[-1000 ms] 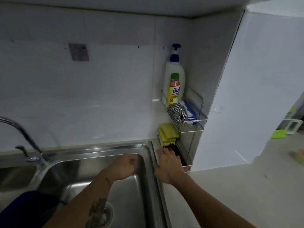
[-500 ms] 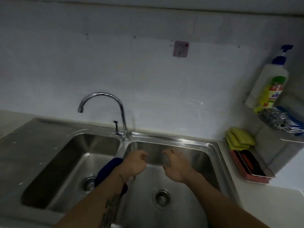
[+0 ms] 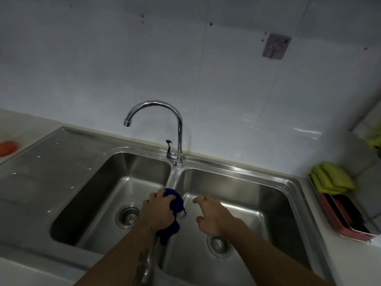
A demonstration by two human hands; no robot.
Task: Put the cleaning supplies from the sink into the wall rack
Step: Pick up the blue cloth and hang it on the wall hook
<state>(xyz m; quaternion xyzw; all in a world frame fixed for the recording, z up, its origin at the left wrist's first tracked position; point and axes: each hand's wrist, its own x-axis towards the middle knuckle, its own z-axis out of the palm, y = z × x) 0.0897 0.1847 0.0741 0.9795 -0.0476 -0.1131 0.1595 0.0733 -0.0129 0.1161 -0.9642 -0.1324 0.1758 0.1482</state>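
Your left hand (image 3: 157,211) is clamped on the blue cloth (image 3: 175,205), fingers curled tight around it, right on the divider between the two sink (image 3: 237,172) basins. Your right hand (image 3: 210,215) hovers just beside it over the right basin, fingers spread, holding nothing. The rack (image 3: 350,219) sits well off to your right at the tabletop's edge, sponges (image 3: 332,180) already stacked there. Watch it now: part of that cloth hangs loose below your fist, so it could snag the divider or drag on the way across. If it's wet, it may drip on the tabletop. A one-handed grip on a bunched cloth can slip, too.
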